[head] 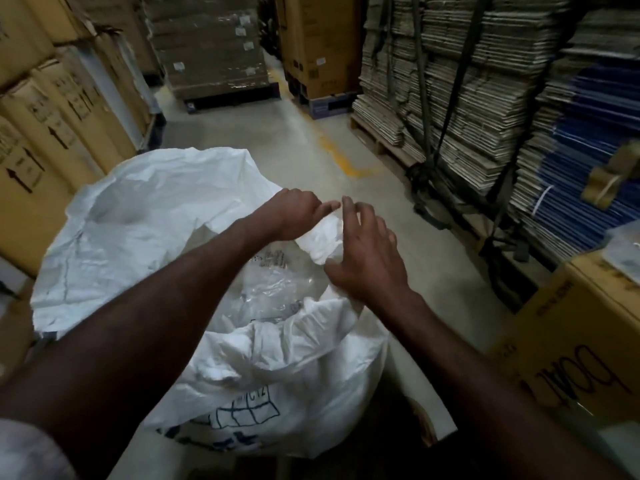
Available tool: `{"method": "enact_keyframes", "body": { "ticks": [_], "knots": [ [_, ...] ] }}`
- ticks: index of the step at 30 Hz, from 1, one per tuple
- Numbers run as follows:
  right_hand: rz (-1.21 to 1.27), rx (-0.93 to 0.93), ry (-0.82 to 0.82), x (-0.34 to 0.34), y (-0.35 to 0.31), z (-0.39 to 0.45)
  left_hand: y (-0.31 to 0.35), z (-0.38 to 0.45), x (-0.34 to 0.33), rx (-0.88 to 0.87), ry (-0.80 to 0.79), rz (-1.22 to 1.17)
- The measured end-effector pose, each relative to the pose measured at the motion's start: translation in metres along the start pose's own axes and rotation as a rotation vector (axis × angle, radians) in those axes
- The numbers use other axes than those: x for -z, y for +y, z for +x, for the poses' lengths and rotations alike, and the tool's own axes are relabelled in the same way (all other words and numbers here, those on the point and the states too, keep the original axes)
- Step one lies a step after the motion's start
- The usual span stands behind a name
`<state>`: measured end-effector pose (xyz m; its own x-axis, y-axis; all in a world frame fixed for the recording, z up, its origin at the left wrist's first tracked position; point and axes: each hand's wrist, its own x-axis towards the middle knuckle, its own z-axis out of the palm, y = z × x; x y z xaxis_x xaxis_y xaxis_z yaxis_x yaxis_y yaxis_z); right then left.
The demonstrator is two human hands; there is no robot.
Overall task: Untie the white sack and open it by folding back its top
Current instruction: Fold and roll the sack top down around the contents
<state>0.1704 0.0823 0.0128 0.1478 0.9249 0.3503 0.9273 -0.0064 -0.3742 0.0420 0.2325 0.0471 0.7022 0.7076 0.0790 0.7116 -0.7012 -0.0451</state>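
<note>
Down at the bottom centre of the frame, the white sack [242, 341] fills the foreground, its near rim already rolled outward over blue printed markings. It's wide open now, and inside we can see crumpled clear plastic wrapping [273, 289] with print on it.

Up in the middle of the frame, both hands are working the far right edge of the rim. The left hand [294, 216] is clenched around a bunched twist of the white fabric, thumb pointing right. The right hand [367, 258] meets it from the other side, thumb under the fold, fingers spread and curving over the same wad of cloth. So both are grasping the sack's top edge.

This woven sack material looks light and soft, crinkly, with little stiffness of its own. It should fold back easily but may slump or spring up if released. The best hold, I'd say, is right on the rim, pinching a good bunch as they're doing.

To the left, the far flap of the sack billows up toward the stacked cardboard boxes [52, 116]. Beyond lies the concrete floor [277, 140] with a yellow line, and flattened cartons on pallets [450, 98] at upper right.
</note>
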Motion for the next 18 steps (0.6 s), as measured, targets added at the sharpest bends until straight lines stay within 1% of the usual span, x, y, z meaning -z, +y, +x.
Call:
{"method": "enact_keyframes", "body": {
  "ticks": [1,2,3,4,6,8,9,11,13,15,18],
  "knots": [
    [-0.017,0.025,0.032,0.000,-0.001,-0.002,0.003,0.004,0.003,0.084,-0.030,-0.134],
    [-0.024,0.048,0.031,-0.001,-0.002,-0.004,0.005,0.007,0.005,0.153,-0.033,-0.265],
    [-0.023,0.061,0.003,-0.004,-0.002,-0.006,0.007,0.008,0.006,0.168,-0.012,-0.351],
    [-0.028,0.066,-0.027,-0.007,0.000,-0.008,0.008,0.006,0.007,0.146,0.032,-0.373],
    [-0.061,0.063,-0.051,-0.015,0.007,-0.008,0.006,0.000,0.000,0.048,0.175,-0.282],
    [-0.072,0.031,-0.045,-0.019,0.014,-0.006,-0.002,-0.011,-0.011,-0.109,0.313,-0.067],
    [-0.073,0.011,-0.040,-0.020,0.017,-0.006,-0.008,-0.019,-0.015,-0.197,0.356,0.028],
    [-0.073,-0.024,-0.029,-0.020,0.023,-0.006,-0.018,-0.034,-0.025,-0.298,0.345,0.109],
    [-0.035,-0.047,-0.035,-0.020,0.027,-0.006,-0.027,-0.049,-0.034,-0.275,0.258,0.147],
    [0.025,-0.033,-0.041,-0.023,0.031,-0.004,-0.033,-0.054,-0.041,-0.193,0.172,0.201],
    [0.108,0.086,-0.009,-0.029,0.033,-0.001,-0.032,-0.043,-0.045,-0.089,0.155,0.210]
  ]
}}
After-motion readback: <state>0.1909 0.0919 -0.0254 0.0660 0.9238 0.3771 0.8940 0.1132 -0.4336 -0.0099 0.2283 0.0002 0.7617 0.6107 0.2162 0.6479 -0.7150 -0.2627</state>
